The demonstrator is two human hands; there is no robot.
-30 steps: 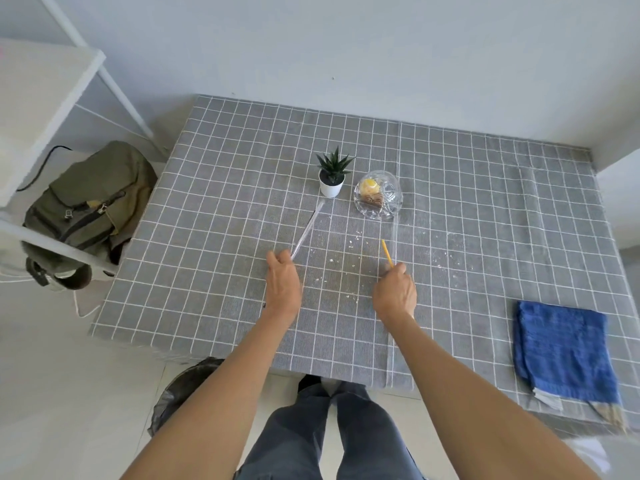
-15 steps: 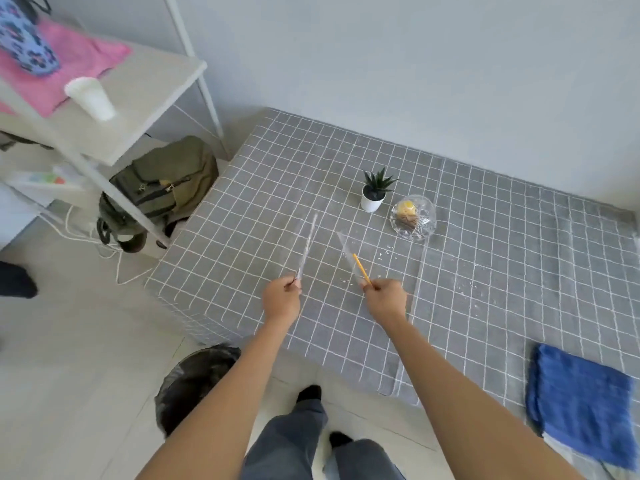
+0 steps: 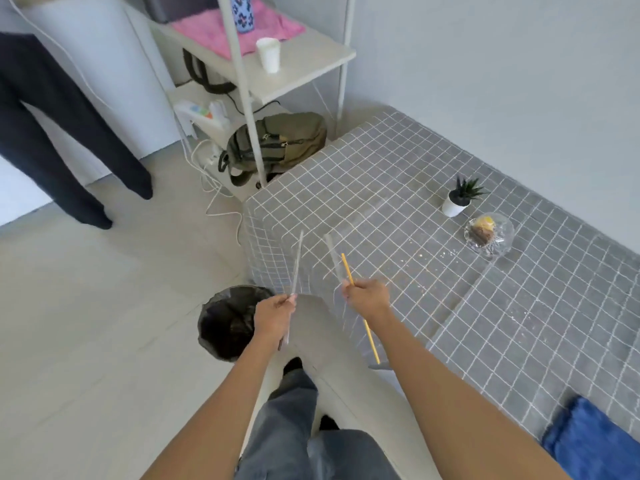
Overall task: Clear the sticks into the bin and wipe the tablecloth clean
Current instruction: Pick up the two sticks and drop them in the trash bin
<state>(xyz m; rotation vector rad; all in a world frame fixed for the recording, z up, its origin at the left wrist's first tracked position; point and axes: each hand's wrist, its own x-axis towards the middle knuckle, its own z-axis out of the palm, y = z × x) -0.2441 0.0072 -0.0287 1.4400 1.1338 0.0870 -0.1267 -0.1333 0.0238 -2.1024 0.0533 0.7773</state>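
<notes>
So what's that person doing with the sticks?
They're tidying up. The left hand holds a clear stick, and the right hand holds a yellow stick along with another clear one. Both hands are near the black bin on the floor. White crumbs lie on the grey tablecloth, and the blue cloth waits at the table's edge.

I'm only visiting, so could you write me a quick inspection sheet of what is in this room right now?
Surface: grey checked tablecloth, white crumbs scattered near its middle.
Job's things: clear stick in left hand; yellow stick and a second clear stick in right hand; black-lined bin on the floor below; folded blue cloth at the table's near edge.
Clutter: small potted plant, glass dish of food.
Hands: both shut on sticks.
Cables: white cord on the floor.
Surroundings: white shelf unit, olive backpack, another person's legs.
</notes>
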